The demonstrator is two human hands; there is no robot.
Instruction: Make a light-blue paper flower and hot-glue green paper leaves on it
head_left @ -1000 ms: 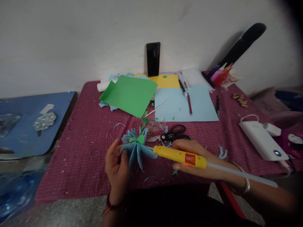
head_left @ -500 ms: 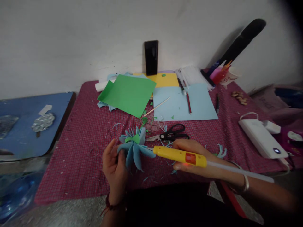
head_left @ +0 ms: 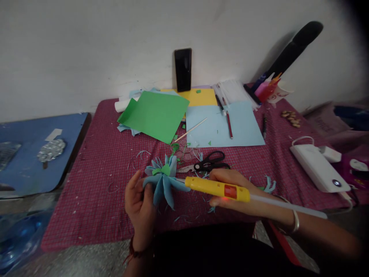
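A blue paper flower [head_left: 164,188] with green paper pieces at its centre is pinched between the thumb and fingers of my left hand [head_left: 141,204]. My right hand [head_left: 236,192] is wrapped round a yellow hot glue gun [head_left: 213,187], a glue stick trailing from its back end and a red light glowing. The gun's nozzle reaches over a petal on the flower's right side; whether it touches the paper I cannot tell. Just behind lie black-handled scissors [head_left: 211,162], partly open, among thin blue paper scraps.
Green paper [head_left: 157,115], yellow paper [head_left: 198,98] and light blue paper [head_left: 225,130] lie toward the wall. A wooden stick [head_left: 190,129] rests partly on the blue sheet. A phone [head_left: 183,70] leans on the wall. At right sits a white power bank [head_left: 319,165] with cables.
The glue gun has shifted very slightly to the left, its nozzle nearer the flower's middle. My left hand and the flower stay almost still.
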